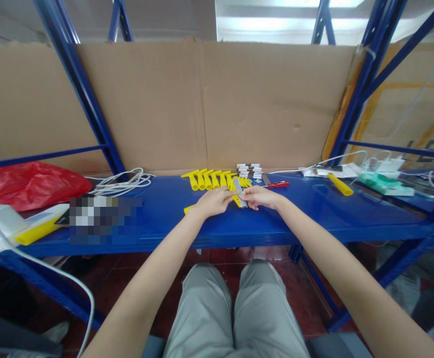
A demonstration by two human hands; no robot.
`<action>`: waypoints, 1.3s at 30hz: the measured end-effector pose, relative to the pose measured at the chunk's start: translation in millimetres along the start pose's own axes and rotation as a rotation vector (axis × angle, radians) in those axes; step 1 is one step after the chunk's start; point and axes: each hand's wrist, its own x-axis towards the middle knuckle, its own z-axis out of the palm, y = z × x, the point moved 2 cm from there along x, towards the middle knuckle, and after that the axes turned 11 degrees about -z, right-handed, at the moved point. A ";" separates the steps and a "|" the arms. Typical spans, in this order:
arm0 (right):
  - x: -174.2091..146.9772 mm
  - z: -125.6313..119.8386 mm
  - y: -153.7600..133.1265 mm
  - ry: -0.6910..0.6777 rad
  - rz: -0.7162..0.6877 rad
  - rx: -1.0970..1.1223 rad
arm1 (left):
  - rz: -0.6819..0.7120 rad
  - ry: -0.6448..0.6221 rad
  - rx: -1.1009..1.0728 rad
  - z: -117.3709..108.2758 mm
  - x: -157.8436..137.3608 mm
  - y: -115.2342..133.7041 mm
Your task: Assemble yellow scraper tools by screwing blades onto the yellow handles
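My left hand is closed around a yellow plastic scraper handle, whose butt end sticks out to the left under the wrist. At the handle's flared head lies a flat grey metal blade, slanting across it. The fingers of my right hand are pinched on the right side of this blade. Just behind my hands stand several matching yellow handles in a row. White-and-dark blade packs are stacked behind the blade. A red-handled screwdriver lies to the right of my right hand.
The blue shelf top is backed by a cardboard sheet. At left are a red plastic bag, coiled white cable and another yellow handle. At right lie a loose yellow handle and a green-white packet.
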 end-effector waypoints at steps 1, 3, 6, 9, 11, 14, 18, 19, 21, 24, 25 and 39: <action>-0.1 -0.1 0.2 0.003 -0.020 -0.012 | -0.002 0.004 0.001 0.2 0.1 -0.6; 0.2 -0.1 0.6 0.018 -0.069 -0.036 | -0.002 0.016 -0.001 0.7 0.3 -1.5; 1.3 0.7 1.7 0.033 -0.118 -0.049 | 0.004 0.037 -0.010 1.7 0.4 -2.3; 2.7 2.0 2.9 0.050 -0.135 -0.049 | 0.009 0.049 -0.003 2.5 0.5 -2.9; 3.3 3.1 3.1 0.063 -0.140 -0.051 | 0.011 0.052 0.009 2.7 0.5 -3.1; 3.0 5.0 2.2 0.072 -0.133 -0.059 | 0.008 0.046 0.018 2.3 0.6 -2.9; 1.0 6.1 -0.5 0.069 -0.117 -0.086 | -0.012 0.007 0.015 1.9 0.8 -2.7; 0.6 6.0 -1.0 0.063 -0.118 -0.090 | -0.014 0.001 0.013 1.9 0.9 -2.8; 0.1 5.5 -1.3 0.044 -0.123 -0.088 | -0.013 -0.006 0.005 2.2 1.0 -2.9; 0.3 3.9 0.2 0.013 -0.120 -0.064 | -0.015 -0.014 -0.014 2.5 1.0 -2.9; 0.6 3.2 1.1 0.015 -0.109 -0.048 | -0.018 -0.014 -0.020 2.4 0.9 -2.7; 9.1 -2.2 6.5 0.293 -0.100 -0.009 | 0.107 -0.036 0.077 2.6 -3.0 16.6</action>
